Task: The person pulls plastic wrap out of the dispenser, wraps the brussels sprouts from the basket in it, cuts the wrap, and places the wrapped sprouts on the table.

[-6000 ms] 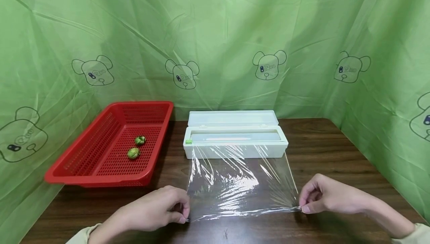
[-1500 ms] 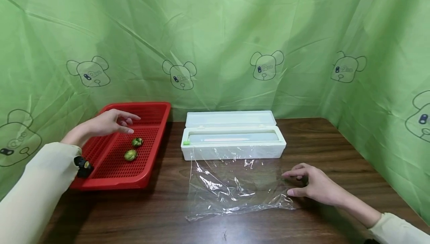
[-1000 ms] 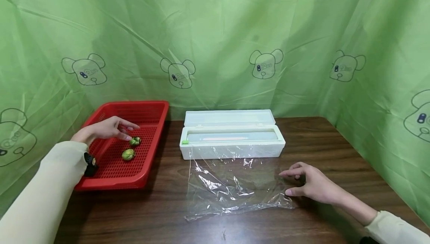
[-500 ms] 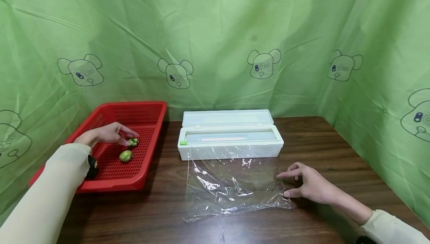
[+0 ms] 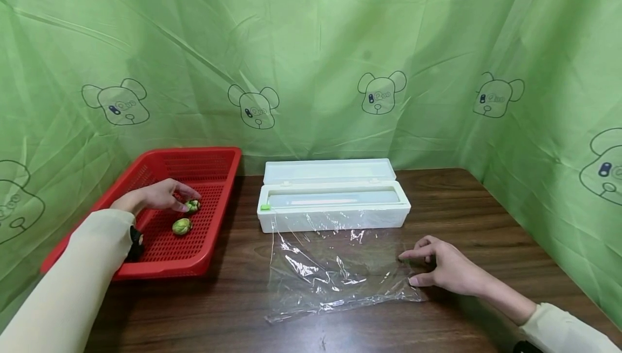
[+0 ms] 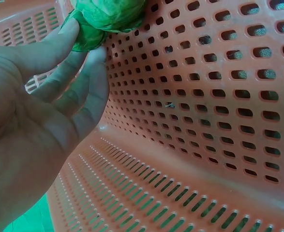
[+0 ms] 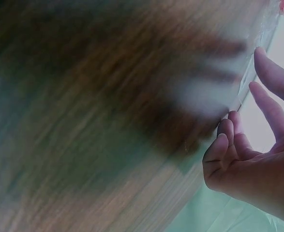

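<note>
Left hand (image 5: 162, 194): inside the red basket (image 5: 201, 263), narrow grip, thumb one side and fingers the other, pinching the far sprout (image 5: 193, 205). Left wrist view agrees: sprout sits between thumb and fingertips. Near sprout (image 5: 182, 226) rests on the basket floor, just beside, toward the basket's near edge.

Right hand (image 5: 449, 266): wide, thumb and index apart, gripping nothing. Sits at the right edge of the clear film (image 5: 330, 272), by its near right corner. Contact between index and film: can't tell; right wrist view is mostly blurred surface.

Film runs from the front of the white box (image 5: 335, 221) toward the near edge of the surface (image 5: 447, 202), wrinkled, near edge bunched up. Box stands at the far edge, about mid-width, long side facing the person. Lid (image 5: 330, 170) tipped back, roll (image 5: 333, 198) visible inside, green tab (image 5: 265, 207) at the box's left end.

Basket takes the left side of the surface, reaching the far left corner, apart from the box. Green cloth (image 5: 311, 45) with bear-head prints hangs behind and on both sides.
</note>
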`<move>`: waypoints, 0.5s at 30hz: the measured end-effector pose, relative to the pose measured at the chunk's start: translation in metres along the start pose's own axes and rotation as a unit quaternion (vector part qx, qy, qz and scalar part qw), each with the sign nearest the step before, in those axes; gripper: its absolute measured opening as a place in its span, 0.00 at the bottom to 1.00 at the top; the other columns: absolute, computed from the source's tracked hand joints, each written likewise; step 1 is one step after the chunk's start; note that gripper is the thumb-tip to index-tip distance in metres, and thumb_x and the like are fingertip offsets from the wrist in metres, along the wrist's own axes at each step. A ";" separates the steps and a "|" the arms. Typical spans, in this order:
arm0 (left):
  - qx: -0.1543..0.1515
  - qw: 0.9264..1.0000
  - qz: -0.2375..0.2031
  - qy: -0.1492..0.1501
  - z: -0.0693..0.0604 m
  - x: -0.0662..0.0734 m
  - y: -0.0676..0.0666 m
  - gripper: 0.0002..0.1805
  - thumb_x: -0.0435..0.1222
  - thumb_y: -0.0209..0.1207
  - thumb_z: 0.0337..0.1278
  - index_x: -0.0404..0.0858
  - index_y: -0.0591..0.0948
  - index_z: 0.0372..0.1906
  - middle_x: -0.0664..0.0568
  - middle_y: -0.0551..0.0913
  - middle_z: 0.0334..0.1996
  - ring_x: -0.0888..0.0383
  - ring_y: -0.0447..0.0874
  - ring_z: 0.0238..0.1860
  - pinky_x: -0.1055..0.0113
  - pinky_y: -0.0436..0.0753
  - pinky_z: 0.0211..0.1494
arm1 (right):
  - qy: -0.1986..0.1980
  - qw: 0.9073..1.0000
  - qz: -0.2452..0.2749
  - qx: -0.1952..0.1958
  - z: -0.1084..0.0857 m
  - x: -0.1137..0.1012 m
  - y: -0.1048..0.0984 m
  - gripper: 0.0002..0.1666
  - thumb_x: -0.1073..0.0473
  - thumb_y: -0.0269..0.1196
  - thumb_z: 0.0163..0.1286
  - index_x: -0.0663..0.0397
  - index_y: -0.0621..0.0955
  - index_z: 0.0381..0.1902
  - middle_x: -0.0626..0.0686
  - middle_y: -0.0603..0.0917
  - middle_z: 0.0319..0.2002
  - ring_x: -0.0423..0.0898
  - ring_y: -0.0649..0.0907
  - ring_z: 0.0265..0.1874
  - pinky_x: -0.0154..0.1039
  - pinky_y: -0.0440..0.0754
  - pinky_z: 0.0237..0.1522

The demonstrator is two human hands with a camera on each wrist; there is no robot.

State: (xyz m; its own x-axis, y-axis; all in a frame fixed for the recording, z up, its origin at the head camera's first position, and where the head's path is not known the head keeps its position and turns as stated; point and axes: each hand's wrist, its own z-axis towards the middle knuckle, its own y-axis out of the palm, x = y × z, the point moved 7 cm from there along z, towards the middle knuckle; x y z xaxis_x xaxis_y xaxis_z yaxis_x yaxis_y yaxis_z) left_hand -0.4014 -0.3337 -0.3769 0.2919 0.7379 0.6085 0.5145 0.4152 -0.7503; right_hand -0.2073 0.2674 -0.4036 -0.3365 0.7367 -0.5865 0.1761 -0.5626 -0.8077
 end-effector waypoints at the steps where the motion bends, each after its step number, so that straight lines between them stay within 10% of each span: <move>1: 0.001 1.000 0.002 -0.004 0.000 0.000 0.000 0.26 0.28 0.66 0.68 0.21 0.76 0.66 0.27 0.78 0.63 0.27 0.72 0.66 0.57 0.86 0.51 | -0.001 1.000 0.001 0.000 0.000 0.000 0.000 0.31 0.47 0.82 0.55 0.46 0.90 0.56 0.49 0.78 0.48 0.43 0.74 0.38 0.36 0.75 0.37; 15: -0.001 1.000 0.001 -0.008 0.001 -0.001 -0.001 0.19 0.26 0.65 0.68 0.22 0.81 0.60 0.34 0.83 0.55 0.45 0.78 0.52 0.61 0.83 0.42 | -0.003 1.000 0.003 0.004 0.001 0.001 0.000 0.30 0.46 0.82 0.55 0.45 0.90 0.56 0.48 0.77 0.47 0.42 0.74 0.38 0.36 0.74 0.37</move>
State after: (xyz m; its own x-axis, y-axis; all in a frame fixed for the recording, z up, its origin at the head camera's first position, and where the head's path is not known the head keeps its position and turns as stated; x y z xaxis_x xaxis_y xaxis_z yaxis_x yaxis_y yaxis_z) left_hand -0.4024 -0.3341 -0.3769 0.2806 0.7473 0.6023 0.5152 0.4122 -0.7514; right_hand -0.2084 0.2675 -0.4041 -0.3413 0.7315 -0.5902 0.1701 -0.5695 -0.8042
